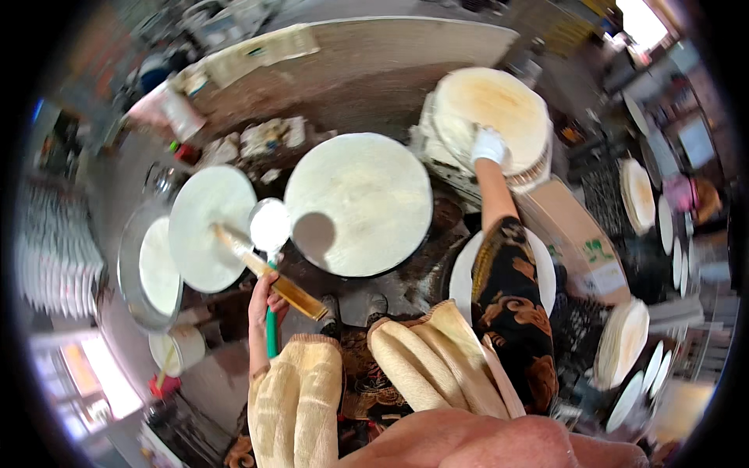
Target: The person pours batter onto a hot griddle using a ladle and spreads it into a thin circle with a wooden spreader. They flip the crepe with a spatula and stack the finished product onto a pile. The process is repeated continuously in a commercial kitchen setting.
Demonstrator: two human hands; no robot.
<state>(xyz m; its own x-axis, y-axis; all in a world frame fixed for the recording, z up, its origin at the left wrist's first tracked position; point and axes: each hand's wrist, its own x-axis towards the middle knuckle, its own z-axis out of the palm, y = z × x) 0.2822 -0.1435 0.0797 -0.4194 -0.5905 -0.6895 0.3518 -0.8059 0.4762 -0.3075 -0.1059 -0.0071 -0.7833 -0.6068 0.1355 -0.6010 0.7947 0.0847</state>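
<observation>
My left hand (264,300) is closed round a green-handled ladle (269,228) full of white liquid and a long flat wooden spreader (292,292), whose pale tip lies over a white-coated round plate (201,203) on the left. Behind that plate is a basin with white contents (158,273). A large round griddle (359,187) with a pale surface and a shadow on it fills the centre. At the upper right my right hand (488,146), in a white glove, has its fingers curled on a thin sheet atop a stack of pale, browned flatbreads (499,93).
A cardboard box (585,249) and a white disc (464,281) lie by my right arm. More stacked rounds (620,343) are at far right, stacked grey discs (58,249) at far left. A white bucket (179,351) stands lower left; a low wall (390,43) runs behind.
</observation>
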